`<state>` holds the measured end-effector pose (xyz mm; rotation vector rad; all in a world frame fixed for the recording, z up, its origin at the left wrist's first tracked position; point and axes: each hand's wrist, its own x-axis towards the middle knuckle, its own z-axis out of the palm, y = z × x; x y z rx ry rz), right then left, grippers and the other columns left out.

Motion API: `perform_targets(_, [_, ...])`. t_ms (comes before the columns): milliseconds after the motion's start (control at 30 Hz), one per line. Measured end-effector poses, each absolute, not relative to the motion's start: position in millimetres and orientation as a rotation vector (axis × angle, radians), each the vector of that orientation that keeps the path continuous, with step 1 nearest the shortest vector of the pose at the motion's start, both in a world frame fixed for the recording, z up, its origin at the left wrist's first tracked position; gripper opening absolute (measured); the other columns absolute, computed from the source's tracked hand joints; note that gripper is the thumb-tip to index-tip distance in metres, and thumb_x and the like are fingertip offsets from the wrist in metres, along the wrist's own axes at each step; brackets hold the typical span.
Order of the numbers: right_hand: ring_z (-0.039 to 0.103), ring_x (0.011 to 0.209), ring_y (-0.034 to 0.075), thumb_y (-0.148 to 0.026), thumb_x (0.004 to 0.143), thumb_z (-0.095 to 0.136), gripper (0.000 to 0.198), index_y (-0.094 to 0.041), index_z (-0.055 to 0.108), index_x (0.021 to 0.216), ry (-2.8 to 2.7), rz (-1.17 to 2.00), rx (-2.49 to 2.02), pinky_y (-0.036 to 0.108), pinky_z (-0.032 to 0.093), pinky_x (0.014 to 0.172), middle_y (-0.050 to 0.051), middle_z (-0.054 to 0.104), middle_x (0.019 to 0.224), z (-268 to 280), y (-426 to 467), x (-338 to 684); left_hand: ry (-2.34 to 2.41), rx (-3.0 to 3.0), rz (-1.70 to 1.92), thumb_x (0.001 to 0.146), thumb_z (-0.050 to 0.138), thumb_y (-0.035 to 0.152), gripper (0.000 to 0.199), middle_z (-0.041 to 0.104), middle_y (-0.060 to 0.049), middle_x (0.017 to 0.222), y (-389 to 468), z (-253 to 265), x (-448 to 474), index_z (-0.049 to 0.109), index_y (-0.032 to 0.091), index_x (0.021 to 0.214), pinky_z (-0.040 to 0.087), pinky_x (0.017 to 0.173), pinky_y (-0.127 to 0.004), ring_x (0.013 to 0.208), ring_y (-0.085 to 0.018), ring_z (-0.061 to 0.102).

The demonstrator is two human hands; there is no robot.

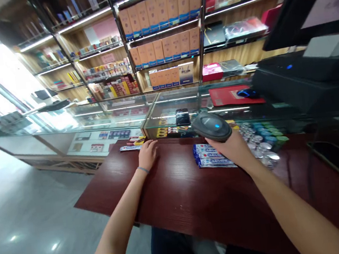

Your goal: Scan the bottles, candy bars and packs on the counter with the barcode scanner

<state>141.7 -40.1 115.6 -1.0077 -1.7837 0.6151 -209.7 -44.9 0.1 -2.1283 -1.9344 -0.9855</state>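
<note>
- The barcode scanner (212, 126) is up in the right hand (233, 147), above the far part of the worktop (178, 196), its dark, rounded head with a blue light over the left end of some wrappers.
- The right hand is closed around the scanner's grip (mostly hidden under the head).
- The left hand (148, 154) lies palm down near the worktop's far edge, fingers loosely bent, gripping nothing that shows; whether it touches the slim packet (130, 148) beside it, I cannot tell.
- The scanner should be light, rigid and fairly smooth, safest held by its grip, and a drop could damage it.
- The blue-and-silver wrappers (211, 155) lie flat in a row; they look light, slick and a little floppy, best taken across the middle or pinched at a crimped end.
- Beyond the right forearm, silver-topped cans (269, 158) stand clustered (they could be small tubs); their contents are hidden, and they would probably roll if tipped.
- The glass display case (173, 106) behind holds small packs, some of them yellow; it looks breakable.
- On the wall shelves, tan cartons (161, 10) stand in rows, contents unseen.
</note>
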Motion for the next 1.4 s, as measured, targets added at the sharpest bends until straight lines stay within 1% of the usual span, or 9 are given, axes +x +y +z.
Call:
perform_targets(167, [0.075,0.092,0.030,-0.034,0.078,0.074,0.040,-0.023,0.065,0.115,-1.858,0.705,-0.976,0.040,0.058,0.081,0.007,0.079,0.097,85,-42,120,-2.121,-1.965,-0.718,0.093,0.059,0.022,0.047,0.053,-0.018,0.148,-56,-9,-278,0.061,0.021,0.140,0.040,0.118,-0.050,0.138,-0.034,0.050])
perform_targets(300, [0.075,0.103,0.032,-0.034,0.079,0.072,0.040,-0.024,0.063,0.116,-1.965,0.711,-1.003,0.041,0.057,0.088,0.008,0.079,0.104,68,-43,111,-2.220,-1.811,-0.654,0.094,0.058,0.027,0.056,0.040,-0.017,0.162,-58,-24,-304,0.054,0.023,0.150,0.029,0.122,-0.059,0.152,-0.039,0.033])
perform_targets(433, [0.076,0.096,0.032,-0.037,0.078,0.071,0.041,-0.025,0.062,0.117,-1.999,0.680,-1.047,0.040,0.057,0.082,0.008,0.079,0.105,61,-44,105,-2.356,-1.755,-0.592,0.097,0.055,0.034,0.063,0.031,-0.016,0.169,-56,-34,-309,0.044,0.026,0.159,0.018,0.123,-0.067,0.157,-0.042,0.022])
perform_targets(567, [0.076,0.088,0.031,-0.038,0.076,0.072,0.038,-0.026,0.063,0.111,-2.007,0.632,-1.098,0.037,0.057,0.074,0.007,0.079,0.100,58,-43,103,-2.425,-1.810,-0.521,0.099,0.052,0.037,0.060,0.039,-0.020,0.164,-56,-36,-310,0.046,0.025,0.158,0.018,0.122,-0.069,0.153,-0.042,0.030])
perform_targets(733, [0.076,0.091,0.033,-0.037,0.074,0.073,0.045,-0.026,0.064,0.117,-2.005,0.633,-1.106,0.039,0.058,0.074,0.007,0.080,0.102,54,-39,105,-2.386,-1.789,-0.550,0.097,0.050,0.023,0.048,0.056,-0.016,0.149,-62,-34,-313,0.062,0.033,0.143,0.020,0.119,-0.073,0.141,-0.038,0.044])
perform_targets(833, [0.077,0.093,0.033,-0.037,0.074,0.074,0.048,-0.026,0.064,0.119,-1.997,0.634,-1.092,0.040,0.059,0.076,0.007,0.080,0.102,55,-39,106,-2.374,-1.796,-0.571,0.097,0.049,0.020,0.042,0.062,-0.017,0.134,-64,-33,-315,0.069,0.032,0.133,0.020,0.118,-0.074,0.130,-0.037,0.050])
perform_targets(967, [0.077,0.094,0.033,-0.036,0.076,0.073,0.039,-0.026,0.065,0.113,-2.012,0.647,-1.070,0.038,0.059,0.076,0.008,0.080,0.103,60,-41,107,-2.383,-1.857,-0.569,0.098,0.049,0.021,0.038,0.063,-0.016,0.123,-66,-31,-318,0.070,0.028,0.129,0.025,0.117,-0.069,0.123,-0.035,0.053])
perform_targets(1133, [0.076,0.094,0.030,-0.034,0.078,0.073,0.036,-0.026,0.065,0.112,-1.998,0.662,-1.036,0.038,0.059,0.080,0.007,0.080,0.104,63,-42,110,-2.251,-2.107,-0.537,0.100,0.053,0.028,0.032,0.063,-0.013,0.122,-71,-27,-327,0.070,0.026,0.127,0.041,0.111,-0.051,0.116,-0.030,0.059])
perform_targets(1400, [0.076,0.096,0.029,-0.035,0.078,0.072,0.038,-0.022,0.065,0.113,-1.999,0.653,-0.970,0.037,0.059,0.083,0.009,0.079,0.103,67,-39,115,-2.065,-2.327,-0.606,0.101,0.052,0.031,0.027,0.069,-0.010,0.123,-72,-17,-304,0.072,0.026,0.119,0.044,0.109,-0.042,0.118,-0.028,0.061])
